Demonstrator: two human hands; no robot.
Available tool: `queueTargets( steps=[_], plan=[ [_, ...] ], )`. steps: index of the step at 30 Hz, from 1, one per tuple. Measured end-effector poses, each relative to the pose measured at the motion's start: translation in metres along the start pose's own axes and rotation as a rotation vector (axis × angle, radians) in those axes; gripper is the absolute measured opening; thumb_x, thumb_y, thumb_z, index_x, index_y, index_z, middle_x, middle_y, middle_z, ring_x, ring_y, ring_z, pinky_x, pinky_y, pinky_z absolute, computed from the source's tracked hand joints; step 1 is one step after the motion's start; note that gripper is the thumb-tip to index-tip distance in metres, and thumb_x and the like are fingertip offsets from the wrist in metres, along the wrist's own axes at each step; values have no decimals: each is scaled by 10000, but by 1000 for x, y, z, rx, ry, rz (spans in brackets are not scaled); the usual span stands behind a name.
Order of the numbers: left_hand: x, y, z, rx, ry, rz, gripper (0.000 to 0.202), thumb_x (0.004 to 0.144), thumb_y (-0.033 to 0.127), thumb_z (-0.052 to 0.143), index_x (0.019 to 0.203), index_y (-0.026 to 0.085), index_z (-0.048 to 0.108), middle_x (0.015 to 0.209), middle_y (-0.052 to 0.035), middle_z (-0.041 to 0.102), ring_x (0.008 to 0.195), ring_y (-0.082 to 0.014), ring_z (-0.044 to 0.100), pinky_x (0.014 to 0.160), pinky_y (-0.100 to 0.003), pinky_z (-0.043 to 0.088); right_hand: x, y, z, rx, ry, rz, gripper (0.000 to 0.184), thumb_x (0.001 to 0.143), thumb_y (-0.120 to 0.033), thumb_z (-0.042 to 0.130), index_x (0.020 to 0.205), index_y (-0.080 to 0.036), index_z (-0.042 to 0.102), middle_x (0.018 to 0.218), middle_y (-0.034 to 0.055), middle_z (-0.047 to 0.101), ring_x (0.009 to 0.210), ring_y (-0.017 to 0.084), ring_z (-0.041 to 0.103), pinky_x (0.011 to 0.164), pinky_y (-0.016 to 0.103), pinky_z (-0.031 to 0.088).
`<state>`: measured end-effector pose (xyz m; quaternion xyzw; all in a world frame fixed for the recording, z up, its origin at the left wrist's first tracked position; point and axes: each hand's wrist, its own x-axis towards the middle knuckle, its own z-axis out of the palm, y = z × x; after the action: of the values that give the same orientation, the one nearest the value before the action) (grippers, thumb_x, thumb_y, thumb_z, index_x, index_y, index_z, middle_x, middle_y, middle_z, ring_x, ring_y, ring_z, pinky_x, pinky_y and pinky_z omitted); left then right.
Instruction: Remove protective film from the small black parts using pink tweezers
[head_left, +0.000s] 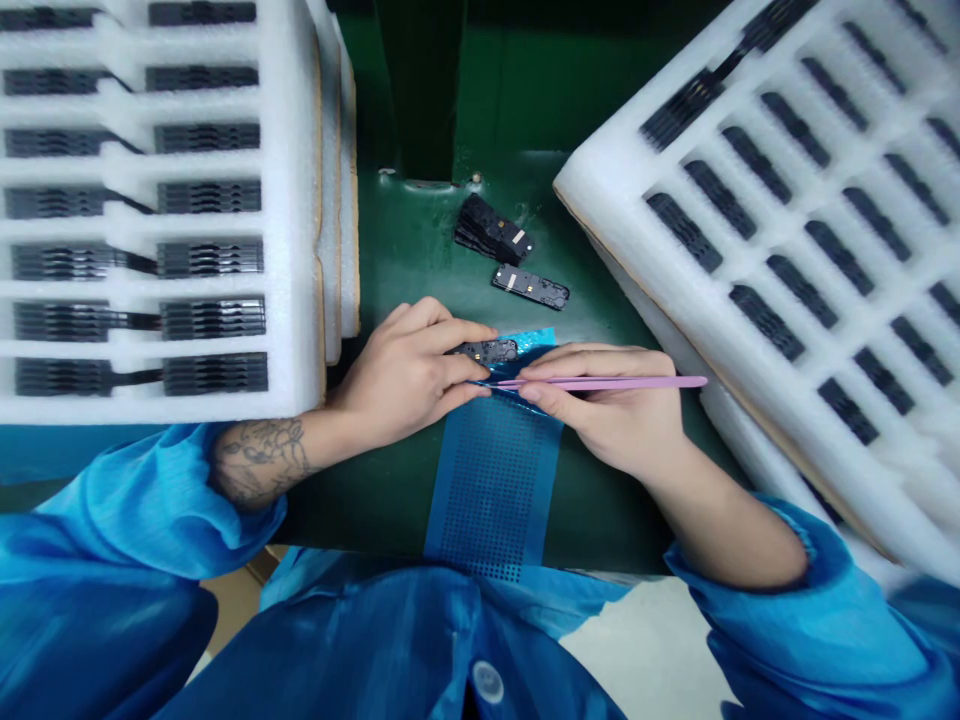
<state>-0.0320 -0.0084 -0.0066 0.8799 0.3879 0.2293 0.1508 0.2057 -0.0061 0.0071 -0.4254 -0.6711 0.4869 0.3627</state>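
My left hand (424, 370) pinches a small black plastic part (491, 351) with fine moulded detail, its left end hidden by my fingers. In my right hand (619, 405) is a pair of pink tweezers (622, 383), pointing left, their tips close to my left fingertips. Under both hands lies a blue sheet (491, 480) with rows of small dark dots, its shiny top end raised behind the part. Whether the tweezer tips grip anything is too small to tell. Just beyond, a similar black part (531, 286) lies singly on the green bench.
A stack of black parts (491, 230) sits farther back. White foam trays (292, 200) full of black parts rise high at the left. More tilted foam trays (622, 190) stand at the right, close to my right forearm. A green post (421, 90) is behind.
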Motion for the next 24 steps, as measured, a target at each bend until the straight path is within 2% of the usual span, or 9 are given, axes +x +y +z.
queueTargets(
  steps=[10, 14, 18, 24],
  plan=[
    [0, -1, 0, 4, -17, -18, 230, 954, 433, 651, 974, 244, 782, 1261, -10, 713, 998, -215, 579, 799, -397, 442, -1, 0, 1, -8, 14, -2, 118, 796, -181, 825, 869, -273, 817, 869, 10, 805, 758, 181, 753, 719, 319, 633],
    [-1, 0, -1, 16, -16, 0, 235, 940, 445, 669, 1012, 246, 772, 1288, -3, 698, 1007, -226, 572, 801, -398, 445, -1, -2, 0, -18, 141, 94, 31, 804, -224, 816, 831, -227, 800, 789, 21, 790, 658, 166, 729, 618, 298, 623],
    [-2, 2, -2, 20, -42, 8, 256, 919, 454, 693, 1051, 247, 763, 1322, -3, 680, 1018, -235, 570, 805, -403, 450, 0, 0, -4, -34, 299, 198, 74, 829, -279, 798, 819, -207, 785, 695, 12, 762, 592, 150, 705, 558, 264, 605],
    [-1, 3, -3, 18, -46, -3, 238, 920, 437, 695, 1045, 246, 767, 1315, -4, 686, 1016, -231, 572, 820, -407, 462, 1, 3, -3, -102, 312, 188, 97, 809, -310, 818, 826, -218, 792, 754, 27, 780, 657, 178, 724, 578, 284, 603]
  ],
)
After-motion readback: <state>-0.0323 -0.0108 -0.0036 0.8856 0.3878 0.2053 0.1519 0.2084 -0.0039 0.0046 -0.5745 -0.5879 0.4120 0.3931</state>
